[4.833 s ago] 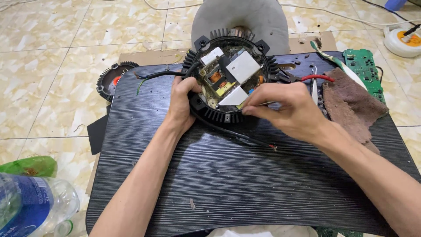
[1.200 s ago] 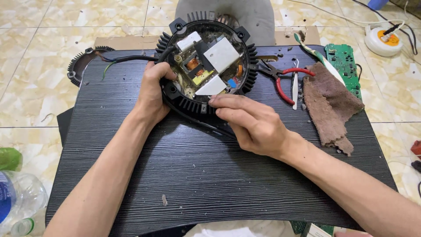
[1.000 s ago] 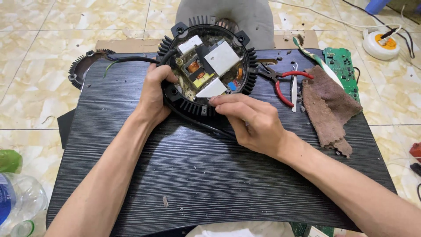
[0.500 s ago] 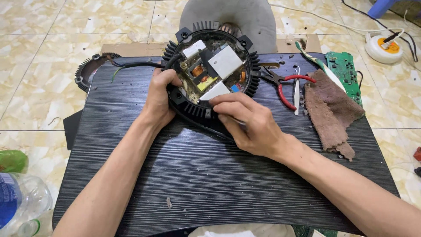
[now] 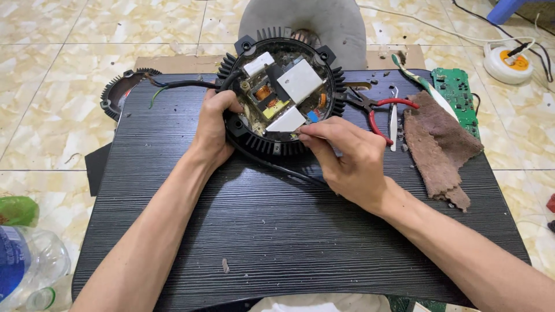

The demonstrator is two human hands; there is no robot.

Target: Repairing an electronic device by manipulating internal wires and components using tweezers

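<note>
While the left hand [image 5: 215, 124] clamps the finned round housing [image 5: 281, 95] at mid-bench [image 5: 289, 231], the right hand [image 5: 347, 159] pinches its near circuit-board edge (rigid rim, likely hefty, fragile inside).

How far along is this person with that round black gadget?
Already open: the round black housing shows its circuit board. In hand: left hand steadies the rim while right hand picks at the board's lower edge. Left: board sits inside; pliers and tweezers lie unused.

Left hand [image 5: 213, 124] curled, right hand [image 5: 347, 159] pinching forward.
</note>
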